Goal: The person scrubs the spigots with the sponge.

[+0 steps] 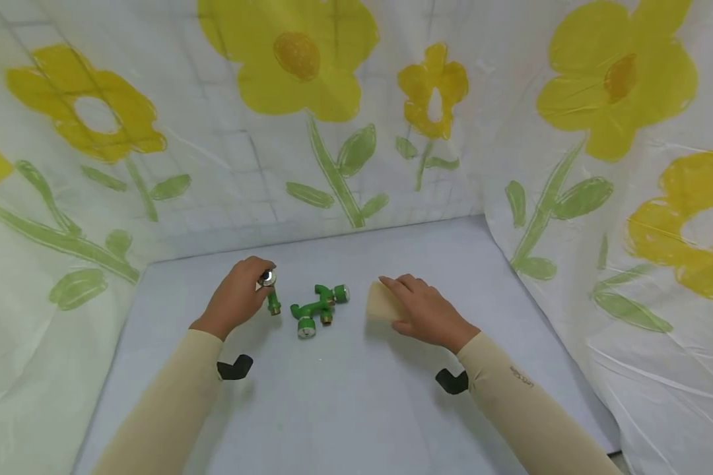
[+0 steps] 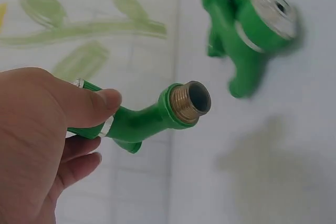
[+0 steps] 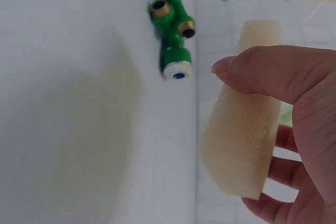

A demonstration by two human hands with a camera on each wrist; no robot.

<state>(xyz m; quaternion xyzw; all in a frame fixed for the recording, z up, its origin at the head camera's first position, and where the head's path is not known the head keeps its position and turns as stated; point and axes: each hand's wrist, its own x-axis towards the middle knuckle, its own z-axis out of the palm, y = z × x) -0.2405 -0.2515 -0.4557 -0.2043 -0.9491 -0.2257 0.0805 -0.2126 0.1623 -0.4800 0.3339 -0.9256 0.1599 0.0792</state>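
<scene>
Left hand: green angle valve; right hand: beige sponge.
The valve's knob end is gripped between thumb and curled fingers, left of the resting valve pair, with its brass threaded outlet exposed. The sponge is clasped between thumb and bent fingers, right of the pair. The pair is laid, its two green valves touching, on the pale tabletop. A flower-patterned sheet is hung behind the pair.
</scene>
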